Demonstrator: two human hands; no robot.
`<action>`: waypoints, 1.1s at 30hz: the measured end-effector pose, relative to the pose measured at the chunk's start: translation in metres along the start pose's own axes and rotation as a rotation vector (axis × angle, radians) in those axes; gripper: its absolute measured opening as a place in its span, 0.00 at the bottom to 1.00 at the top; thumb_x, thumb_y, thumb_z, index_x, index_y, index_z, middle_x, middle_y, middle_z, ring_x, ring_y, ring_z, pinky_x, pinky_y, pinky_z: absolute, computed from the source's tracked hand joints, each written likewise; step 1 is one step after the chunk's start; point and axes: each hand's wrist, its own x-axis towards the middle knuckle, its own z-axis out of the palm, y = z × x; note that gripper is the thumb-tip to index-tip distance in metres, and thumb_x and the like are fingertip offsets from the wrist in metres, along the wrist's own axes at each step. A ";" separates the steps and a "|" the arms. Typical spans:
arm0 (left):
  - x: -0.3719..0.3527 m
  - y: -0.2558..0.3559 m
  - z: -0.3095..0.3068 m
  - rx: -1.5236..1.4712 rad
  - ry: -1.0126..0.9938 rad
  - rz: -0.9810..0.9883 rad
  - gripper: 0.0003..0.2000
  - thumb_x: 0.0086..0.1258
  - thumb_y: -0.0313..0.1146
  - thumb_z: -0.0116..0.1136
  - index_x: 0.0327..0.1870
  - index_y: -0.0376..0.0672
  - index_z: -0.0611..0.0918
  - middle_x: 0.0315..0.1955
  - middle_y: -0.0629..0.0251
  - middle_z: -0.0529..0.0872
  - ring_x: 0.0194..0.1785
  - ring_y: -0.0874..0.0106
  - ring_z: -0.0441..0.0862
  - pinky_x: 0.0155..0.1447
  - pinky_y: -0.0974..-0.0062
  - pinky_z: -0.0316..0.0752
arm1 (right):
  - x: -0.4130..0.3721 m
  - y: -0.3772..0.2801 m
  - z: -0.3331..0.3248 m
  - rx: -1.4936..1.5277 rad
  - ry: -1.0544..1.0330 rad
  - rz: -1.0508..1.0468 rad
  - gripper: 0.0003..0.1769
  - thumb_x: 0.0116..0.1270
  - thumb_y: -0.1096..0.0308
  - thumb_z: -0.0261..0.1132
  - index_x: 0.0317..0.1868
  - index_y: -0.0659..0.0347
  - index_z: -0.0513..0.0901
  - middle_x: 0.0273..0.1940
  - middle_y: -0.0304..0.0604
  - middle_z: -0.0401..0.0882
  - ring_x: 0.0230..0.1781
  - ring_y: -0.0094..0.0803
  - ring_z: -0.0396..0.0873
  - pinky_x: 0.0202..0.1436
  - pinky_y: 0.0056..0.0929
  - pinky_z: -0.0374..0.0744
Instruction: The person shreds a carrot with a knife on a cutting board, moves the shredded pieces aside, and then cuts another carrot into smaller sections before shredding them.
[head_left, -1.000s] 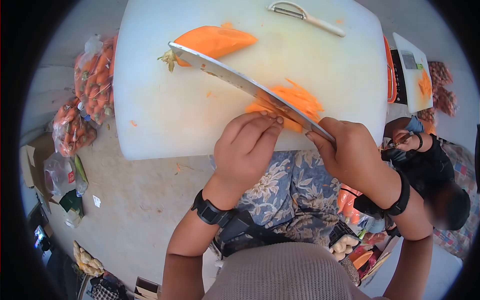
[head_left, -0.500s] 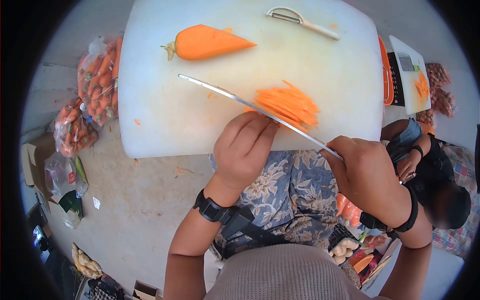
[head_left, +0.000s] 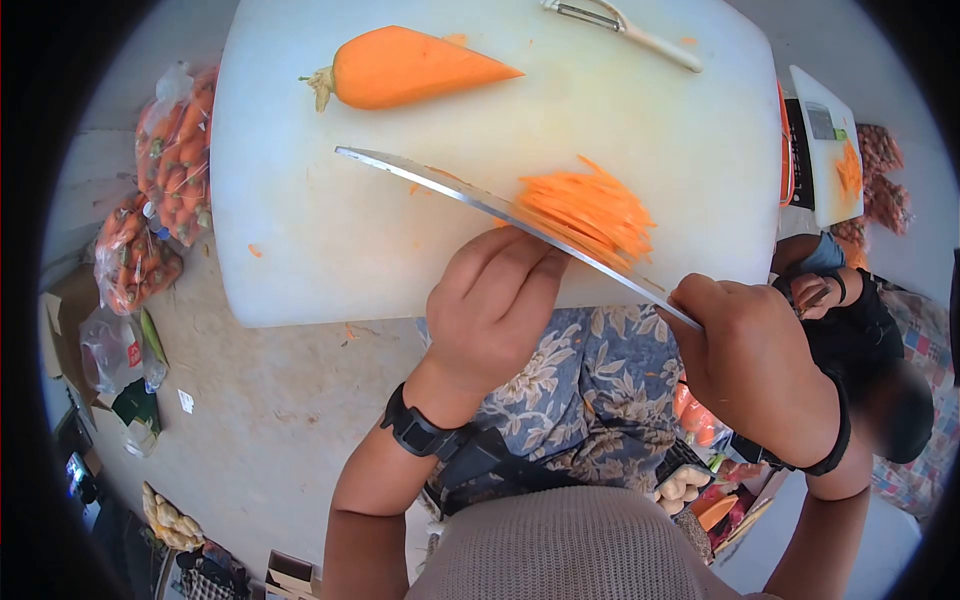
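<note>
My right hand [head_left: 745,355] grips a kitchen knife [head_left: 500,208], whose long blade slants across the white cutting board [head_left: 300,215]. Curled fingers of my left hand [head_left: 497,305] press down at the near side of the blade. Beneath them is a carrot piece, mostly hidden, with only a bit of orange showing at the fingertips. Just beyond the blade lies a heap of thin carrot strips [head_left: 590,212]. Farther up the board rests a peeled carrot [head_left: 420,68] with its stem end to the left. A white peeler [head_left: 640,38] lies at the far edge.
Bags of carrots [head_left: 180,165] stand on the floor left of the board. To the right, another person's hand [head_left: 815,293] is near a second cutting board [head_left: 835,185] with carrot shreds. A bag of pale, rounded vegetables [head_left: 170,518] lies at lower left.
The view has shifted slightly, so the board looks a little larger and closer. Both hands and the knife keep nearly the same place at the carrot strips.
</note>
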 end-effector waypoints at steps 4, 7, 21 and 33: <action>-0.001 -0.001 0.002 -0.016 0.011 0.004 0.09 0.49 0.23 0.64 0.32 0.38 0.86 0.34 0.64 0.84 0.42 0.66 0.82 0.44 0.73 0.81 | 0.016 0.003 0.009 0.020 0.010 -0.023 0.07 0.63 0.72 0.65 0.31 0.66 0.77 0.22 0.55 0.75 0.24 0.55 0.77 0.27 0.46 0.73; 0.001 0.000 0.001 -0.019 0.005 0.005 0.08 0.50 0.22 0.65 0.33 0.38 0.86 0.35 0.64 0.84 0.43 0.66 0.82 0.44 0.73 0.81 | 0.026 0.002 0.023 0.080 0.075 -0.041 0.08 0.61 0.71 0.66 0.30 0.66 0.76 0.21 0.55 0.76 0.24 0.54 0.78 0.29 0.46 0.75; -0.004 0.000 0.001 0.026 0.030 0.035 0.11 0.49 0.23 0.63 0.35 0.37 0.86 0.36 0.62 0.84 0.43 0.65 0.83 0.44 0.72 0.81 | -0.009 0.000 0.016 0.124 0.210 -0.065 0.06 0.64 0.71 0.66 0.34 0.66 0.80 0.20 0.52 0.77 0.21 0.50 0.79 0.26 0.41 0.75; -0.004 -0.001 0.004 -0.001 0.039 0.011 0.12 0.47 0.23 0.63 0.35 0.37 0.86 0.35 0.63 0.84 0.42 0.65 0.83 0.44 0.73 0.81 | 0.006 0.001 0.013 0.006 0.020 -0.023 0.08 0.58 0.71 0.66 0.32 0.64 0.75 0.22 0.52 0.79 0.24 0.49 0.81 0.30 0.43 0.79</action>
